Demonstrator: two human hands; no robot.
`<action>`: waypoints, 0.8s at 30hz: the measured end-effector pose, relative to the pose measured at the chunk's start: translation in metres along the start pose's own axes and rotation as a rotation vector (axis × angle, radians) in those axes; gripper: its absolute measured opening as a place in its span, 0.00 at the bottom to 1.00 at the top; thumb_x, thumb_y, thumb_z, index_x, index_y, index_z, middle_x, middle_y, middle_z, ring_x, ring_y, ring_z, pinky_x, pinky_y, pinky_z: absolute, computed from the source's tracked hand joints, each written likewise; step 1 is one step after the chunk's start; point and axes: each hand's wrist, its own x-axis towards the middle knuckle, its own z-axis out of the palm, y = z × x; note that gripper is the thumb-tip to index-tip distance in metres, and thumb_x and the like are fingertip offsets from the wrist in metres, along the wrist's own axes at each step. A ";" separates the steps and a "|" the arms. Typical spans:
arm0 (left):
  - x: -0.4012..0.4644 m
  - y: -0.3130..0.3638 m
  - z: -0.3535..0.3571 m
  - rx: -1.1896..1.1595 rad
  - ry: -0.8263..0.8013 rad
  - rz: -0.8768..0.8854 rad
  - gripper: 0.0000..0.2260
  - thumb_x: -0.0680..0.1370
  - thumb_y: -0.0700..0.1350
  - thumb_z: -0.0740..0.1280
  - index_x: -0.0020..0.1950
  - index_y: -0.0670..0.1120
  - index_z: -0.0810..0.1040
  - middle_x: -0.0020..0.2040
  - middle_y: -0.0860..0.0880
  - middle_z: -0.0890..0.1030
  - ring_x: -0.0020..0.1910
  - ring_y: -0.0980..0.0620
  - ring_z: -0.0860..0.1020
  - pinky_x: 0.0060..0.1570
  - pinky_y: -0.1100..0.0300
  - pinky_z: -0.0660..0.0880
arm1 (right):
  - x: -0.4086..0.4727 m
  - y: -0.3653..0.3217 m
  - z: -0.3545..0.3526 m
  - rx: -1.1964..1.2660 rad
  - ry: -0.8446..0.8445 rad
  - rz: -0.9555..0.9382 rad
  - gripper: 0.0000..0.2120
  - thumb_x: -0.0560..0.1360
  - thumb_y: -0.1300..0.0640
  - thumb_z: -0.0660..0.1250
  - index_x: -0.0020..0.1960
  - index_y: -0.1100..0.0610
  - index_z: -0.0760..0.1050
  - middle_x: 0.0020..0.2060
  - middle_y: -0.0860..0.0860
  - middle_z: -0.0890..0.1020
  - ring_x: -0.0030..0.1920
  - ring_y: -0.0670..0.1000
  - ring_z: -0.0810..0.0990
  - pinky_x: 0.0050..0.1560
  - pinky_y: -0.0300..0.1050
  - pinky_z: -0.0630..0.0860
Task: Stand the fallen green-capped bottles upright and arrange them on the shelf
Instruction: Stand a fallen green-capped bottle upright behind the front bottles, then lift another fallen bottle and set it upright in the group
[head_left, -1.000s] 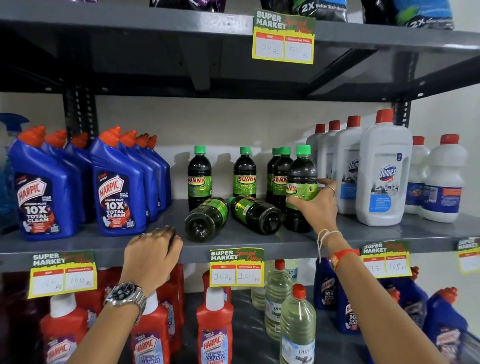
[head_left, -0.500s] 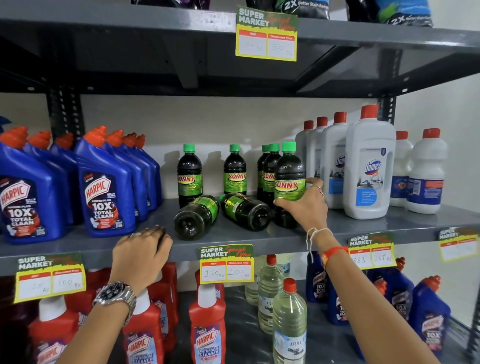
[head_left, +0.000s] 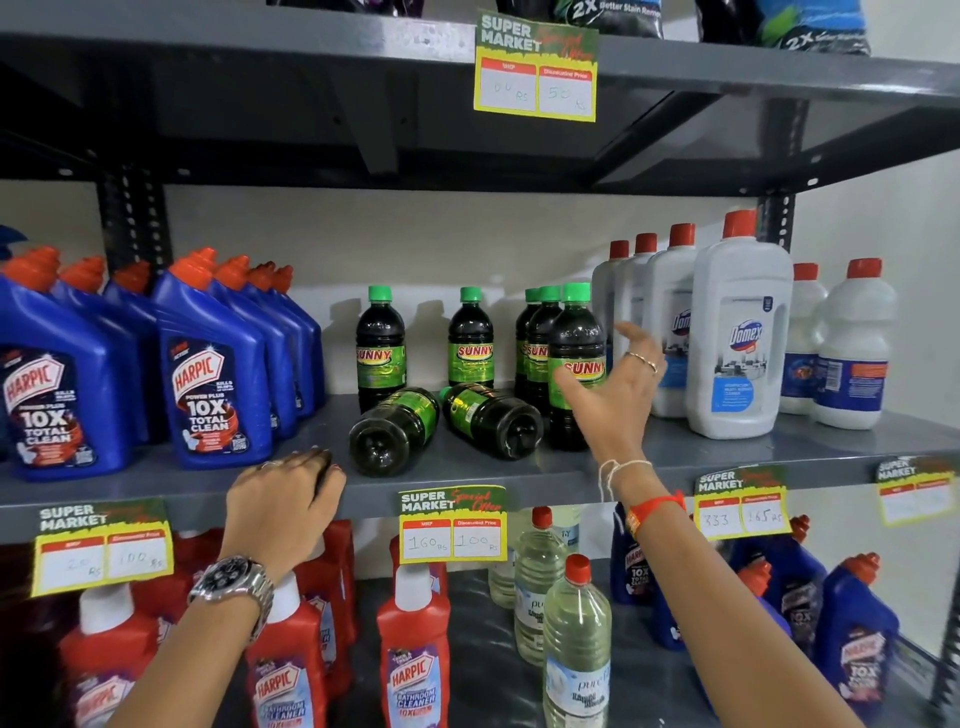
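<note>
Two dark Sunny bottles with green caps lie on their sides on the grey middle shelf (head_left: 675, 457), bases toward me: the left fallen bottle (head_left: 392, 431) and the right fallen bottle (head_left: 493, 418). Upright Sunny bottles stand behind them: one at the back left (head_left: 379, 348), one at the back middle (head_left: 470, 338), and a row of three on the right, the front bottle (head_left: 574, 364) nearest me. My right hand (head_left: 615, 400) hovers open just right of that front bottle, fingers spread, holding nothing. My left hand (head_left: 285, 499) rests palm down on the shelf's front edge.
Blue Harpic bottles (head_left: 208, 374) fill the shelf's left side and white Domex bottles (head_left: 737, 343) the right. Price tags (head_left: 452, 525) hang on the shelf lip. The shelf below holds red Harpic bottles (head_left: 410, 660) and clear bottles (head_left: 576, 649). An upper shelf (head_left: 311, 52) overhangs.
My right hand has let go of the front upright Sunny bottle and opened, drawing slightly right of it. My left hand has stayed on the shelf edge.
</note>
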 end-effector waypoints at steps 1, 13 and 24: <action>0.000 0.000 0.000 -0.001 0.006 0.000 0.22 0.72 0.52 0.51 0.44 0.43 0.82 0.37 0.45 0.84 0.30 0.46 0.79 0.29 0.61 0.68 | -0.002 -0.013 0.000 -0.004 0.039 -0.114 0.31 0.61 0.52 0.70 0.62 0.59 0.68 0.58 0.55 0.72 0.59 0.53 0.68 0.58 0.39 0.64; 0.001 -0.003 0.003 -0.015 0.030 -0.014 0.19 0.72 0.52 0.52 0.39 0.46 0.80 0.33 0.48 0.83 0.29 0.48 0.79 0.29 0.60 0.66 | 0.015 -0.065 0.088 -0.853 -1.070 -0.088 0.26 0.66 0.42 0.69 0.57 0.58 0.71 0.58 0.55 0.79 0.56 0.57 0.78 0.53 0.48 0.74; 0.002 -0.006 0.010 -0.038 0.046 -0.036 0.16 0.72 0.51 0.54 0.39 0.47 0.80 0.32 0.51 0.82 0.29 0.53 0.78 0.32 0.60 0.69 | 0.022 -0.061 0.084 -0.771 -0.831 0.056 0.33 0.59 0.36 0.73 0.55 0.57 0.74 0.52 0.55 0.80 0.56 0.59 0.79 0.47 0.45 0.71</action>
